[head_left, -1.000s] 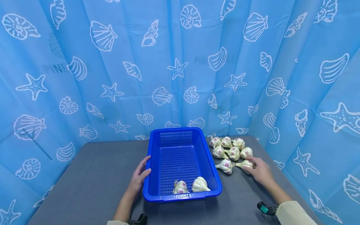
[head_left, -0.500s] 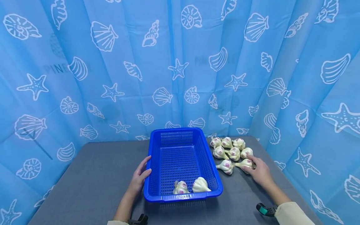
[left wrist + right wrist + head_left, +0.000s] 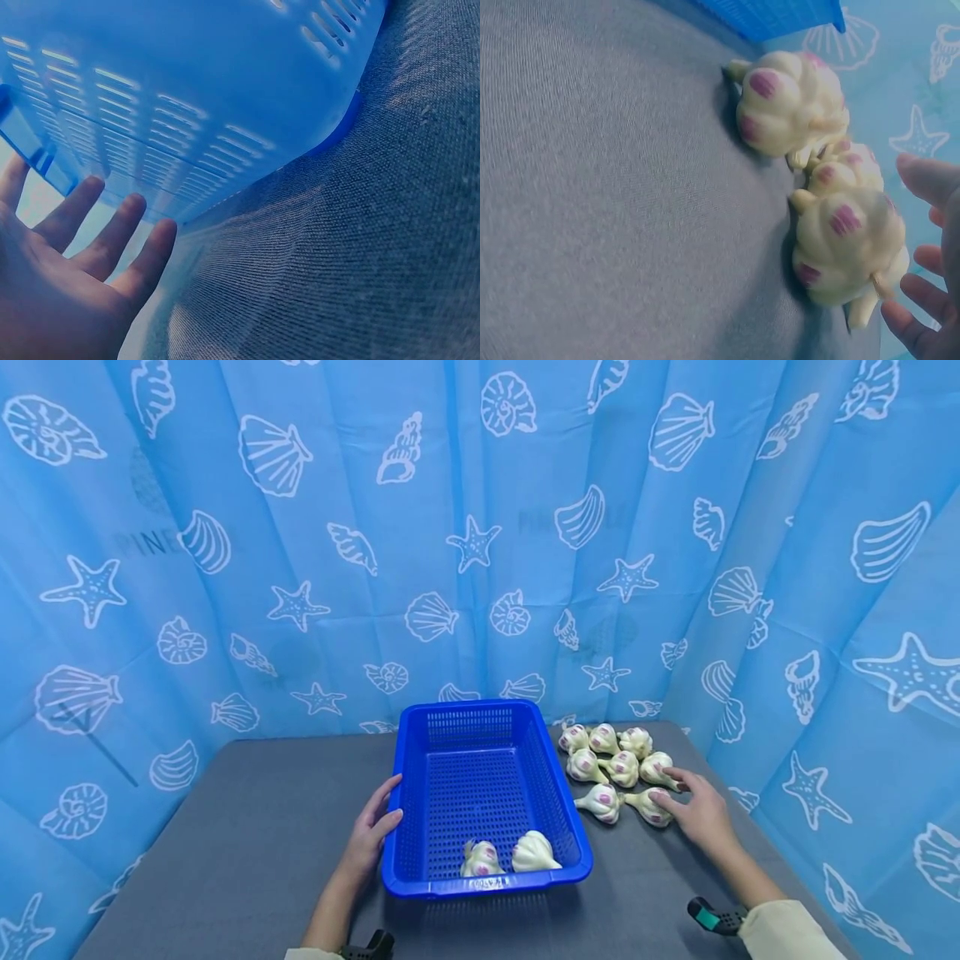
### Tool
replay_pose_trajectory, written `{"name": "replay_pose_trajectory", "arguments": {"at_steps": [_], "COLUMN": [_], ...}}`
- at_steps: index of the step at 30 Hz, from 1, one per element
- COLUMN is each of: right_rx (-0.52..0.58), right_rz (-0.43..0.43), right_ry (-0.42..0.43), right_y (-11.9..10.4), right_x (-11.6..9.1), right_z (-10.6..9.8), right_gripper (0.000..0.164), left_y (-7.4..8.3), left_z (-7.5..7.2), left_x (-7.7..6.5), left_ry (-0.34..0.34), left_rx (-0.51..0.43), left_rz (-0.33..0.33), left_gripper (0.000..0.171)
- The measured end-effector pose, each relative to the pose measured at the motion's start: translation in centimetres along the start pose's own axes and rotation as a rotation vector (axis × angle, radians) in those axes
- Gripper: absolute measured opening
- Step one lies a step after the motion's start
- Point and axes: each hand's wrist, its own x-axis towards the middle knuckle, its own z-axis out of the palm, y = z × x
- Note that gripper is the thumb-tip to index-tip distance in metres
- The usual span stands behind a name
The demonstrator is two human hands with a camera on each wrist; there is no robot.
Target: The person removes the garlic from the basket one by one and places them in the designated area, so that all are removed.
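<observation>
A blue plastic basket [image 3: 480,810] with perforated walls stands mid-table in the head view. My left hand [image 3: 371,827] lies along its left side, thumb at the rim; in the left wrist view the fingers [image 3: 120,232] are spread, close to the slotted wall. In the basket's near end lie two garlic bulbs, a left one [image 3: 482,860] and a right one [image 3: 534,852]. My right hand [image 3: 701,814] hovers at the near right garlic bulb [image 3: 649,807], thumb and fingers spread and holding nothing. In the right wrist view, that bulb [image 3: 851,244] sits just left of the fingertips.
Several more garlic bulbs [image 3: 621,768] lie in a loose cluster right of the basket. The grey table [image 3: 262,843] reaches a blue shell-print curtain [image 3: 465,568] at the back and right. A black band [image 3: 716,917] is on the right wrist.
My right hand has drawn slightly right, and its fingers have come off the near right garlic bulb, which shows more fully. The left hand and basket stay put.
</observation>
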Motion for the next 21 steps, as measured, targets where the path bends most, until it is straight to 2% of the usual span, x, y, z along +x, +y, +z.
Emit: {"name": "replay_pose_trajectory", "arguments": {"at_steps": [8, 15, 21], "right_rx": [0.042, 0.096, 0.137], "right_rz": [0.022, 0.066, 0.017], "right_ry": [0.026, 0.002, 0.019], "right_y": [-1.3, -3.0, -4.8], "right_x": [0.4, 1.4, 2.4], "right_z": [-0.1, -0.4, -0.2], "right_gripper": [0.048, 0.05, 0.043], "left_y": [0.0, 0.0, -0.2], "left_z": [0.0, 0.0, 0.0], "left_x": [0.0, 0.0, 0.0], "left_ry": [-0.003, -0.007, -0.002], "left_rx": [-0.006, -0.008, 0.005], "left_rz": [0.012, 0.015, 0.016], "left_gripper": [0.053, 0.054, 0.054]}}
